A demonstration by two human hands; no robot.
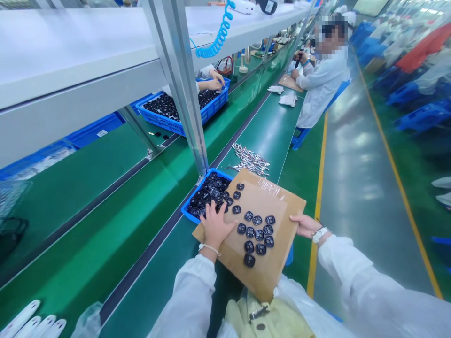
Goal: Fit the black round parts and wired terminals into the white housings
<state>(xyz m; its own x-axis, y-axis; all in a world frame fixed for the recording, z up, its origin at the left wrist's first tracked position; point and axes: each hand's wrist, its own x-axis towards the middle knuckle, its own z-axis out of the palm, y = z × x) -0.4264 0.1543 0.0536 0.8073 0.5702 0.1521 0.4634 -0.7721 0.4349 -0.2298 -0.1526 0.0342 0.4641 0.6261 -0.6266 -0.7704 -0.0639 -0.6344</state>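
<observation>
A square brown cardboard sheet (268,197) is tilted in front of me, with several small black rounded parts (255,237) lying on it. My left hand (215,226) rests flat on the sheet's left side, fingers spread, close to the parts. My right hand (305,226) grips the sheet's right edge. Below the sheet's far left corner stands a blue plastic crate (188,211) filled with similar black parts, and the sheet covers part of it. A clear tape strip (271,188) crosses the cardboard near its far edge.
A green conveyor bench (253,126) runs ahead, holding a pile of silver metal pieces (250,159). Further along, a co-worker's hands (213,82) work at a second blue crate (183,112), and a seated person in white (320,84) holds a tool. A metal shelf post (178,70) stands left.
</observation>
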